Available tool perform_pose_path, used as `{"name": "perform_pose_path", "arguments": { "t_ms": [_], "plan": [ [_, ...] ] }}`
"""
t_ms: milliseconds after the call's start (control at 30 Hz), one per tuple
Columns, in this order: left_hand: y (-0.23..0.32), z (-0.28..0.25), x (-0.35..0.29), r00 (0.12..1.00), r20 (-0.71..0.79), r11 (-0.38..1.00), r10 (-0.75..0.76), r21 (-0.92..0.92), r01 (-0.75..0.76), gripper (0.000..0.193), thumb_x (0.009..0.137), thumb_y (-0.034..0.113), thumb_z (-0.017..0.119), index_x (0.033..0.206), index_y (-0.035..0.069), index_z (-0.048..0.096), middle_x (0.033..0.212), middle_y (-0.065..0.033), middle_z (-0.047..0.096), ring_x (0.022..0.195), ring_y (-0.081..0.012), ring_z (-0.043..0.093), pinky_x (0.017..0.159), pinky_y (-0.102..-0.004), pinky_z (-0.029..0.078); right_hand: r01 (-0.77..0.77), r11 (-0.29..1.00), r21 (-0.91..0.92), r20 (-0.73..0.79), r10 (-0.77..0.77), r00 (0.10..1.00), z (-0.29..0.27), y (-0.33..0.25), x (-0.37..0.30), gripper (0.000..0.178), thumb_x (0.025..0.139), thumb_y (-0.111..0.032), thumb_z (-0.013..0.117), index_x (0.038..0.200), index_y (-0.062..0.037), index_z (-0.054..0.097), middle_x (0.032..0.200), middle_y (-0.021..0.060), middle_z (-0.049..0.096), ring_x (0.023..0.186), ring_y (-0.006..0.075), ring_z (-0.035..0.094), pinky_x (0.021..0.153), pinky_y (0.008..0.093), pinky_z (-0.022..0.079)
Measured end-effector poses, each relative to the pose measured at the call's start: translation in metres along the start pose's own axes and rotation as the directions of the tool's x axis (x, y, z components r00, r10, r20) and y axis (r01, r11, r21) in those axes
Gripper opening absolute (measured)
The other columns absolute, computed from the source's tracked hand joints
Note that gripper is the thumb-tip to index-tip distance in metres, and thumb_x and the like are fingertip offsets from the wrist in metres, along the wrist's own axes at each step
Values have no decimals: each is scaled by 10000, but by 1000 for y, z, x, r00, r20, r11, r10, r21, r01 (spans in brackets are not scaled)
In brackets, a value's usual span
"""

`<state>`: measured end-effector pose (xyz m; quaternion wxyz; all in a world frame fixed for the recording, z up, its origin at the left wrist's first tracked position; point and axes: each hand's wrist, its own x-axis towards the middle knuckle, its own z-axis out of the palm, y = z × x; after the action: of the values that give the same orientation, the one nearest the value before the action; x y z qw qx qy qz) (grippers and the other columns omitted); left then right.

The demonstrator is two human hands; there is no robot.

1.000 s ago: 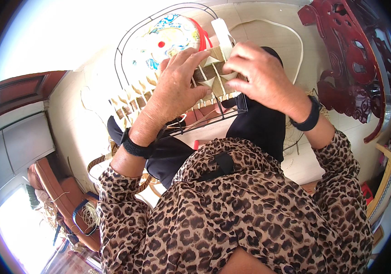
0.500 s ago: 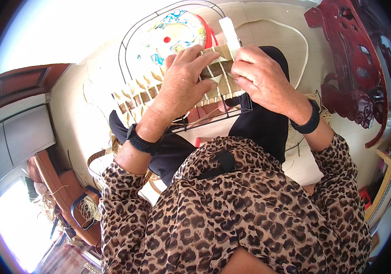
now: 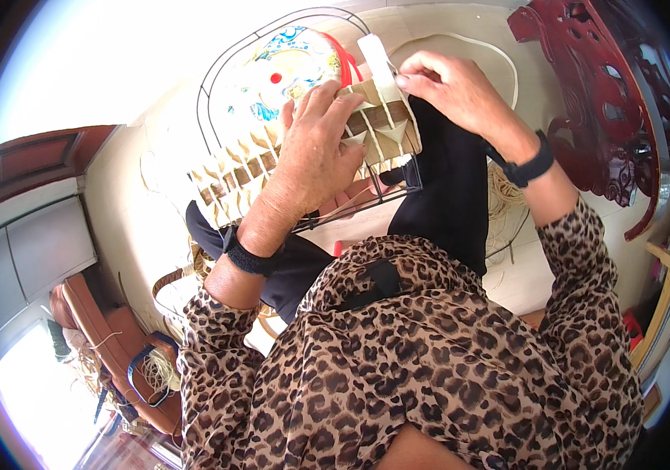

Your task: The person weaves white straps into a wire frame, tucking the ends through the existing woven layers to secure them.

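While the left hand (image 3: 319, 149) lies spread over the woven panel (image 3: 386, 133), the right hand (image 3: 456, 86) hangs near its far right corner beside a white strip (image 3: 376, 59), thumb and fingers close together; I cannot tell whether they pinch anything. The panel sits above the black trousers (image 3: 448, 188), a wire frame (image 3: 358, 207) along its near edge.
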<state>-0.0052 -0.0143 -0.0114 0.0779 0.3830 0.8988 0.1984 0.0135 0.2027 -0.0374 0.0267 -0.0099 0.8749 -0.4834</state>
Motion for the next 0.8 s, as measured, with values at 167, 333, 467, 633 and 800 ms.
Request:
{"name": "perform_pose_path", "arguments": {
  "t_ms": [167, 333, 467, 633, 800],
  "plan": [
    [8, 9, 2, 996, -80, 999, -41, -18, 40, 466, 699, 239, 705, 1096, 73, 526, 1136, -129, 506, 1113, -287, 456, 982, -453, 262, -63, 995, 73, 128, 54, 990, 10, 2, 24, 195, 815, -182, 632, 878, 0, 601, 743, -2, 572, 672, 68, 483, 618, 240, 406],
    [12, 13, 4, 989, -112, 995, -95, -8, 95, 382, 704, 252, 704, 1003, 77, 541, 1027, -73, 535, 986, -253, 505, 931, -445, 283, -23, 965, 261, 45, 11, 999, 24, 5, 31, 139, 816, -151, 627, 807, -26, 568, 713, -44, 527, 662, 53, 459, 596, 228, 394],
    [11, 13, 3, 987, -149, 998, -67, -12, 66, 354, 705, 236, 701, 980, 74, 547, 1007, -73, 540, 977, -249, 511, 924, -462, 282, -65, 938, 341, 96, 34, 995, 17, -2, 30, 132, 824, -161, 621, 800, -44, 566, 709, -45, 523, 660, 45, 456, 589, 223, 387],
    [12, 12, 5, 985, -165, 998, -57, -42, 51, 318, 696, 190, 692, 954, 62, 555, 981, -80, 540, 958, -260, 511, 920, -446, 292, -59, 945, 321, 92, 31, 995, 13, -3, 30, 135, 836, -187, 613, 804, -62, 572, 694, -45, 512, 642, 40, 444, 580, 226, 384],
    [12, 11, 8, 987, -157, 997, -27, -82, 14, 310, 676, 157, 687, 936, 49, 559, 920, -98, 543, 922, -276, 507, 893, -397, 327, 3, 974, 228, 44, -13, 999, 15, -1, 33, 143, 837, -192, 612, 793, -63, 566, 687, -38, 511, 644, 47, 456, 579, 232, 391]
  ]
}}
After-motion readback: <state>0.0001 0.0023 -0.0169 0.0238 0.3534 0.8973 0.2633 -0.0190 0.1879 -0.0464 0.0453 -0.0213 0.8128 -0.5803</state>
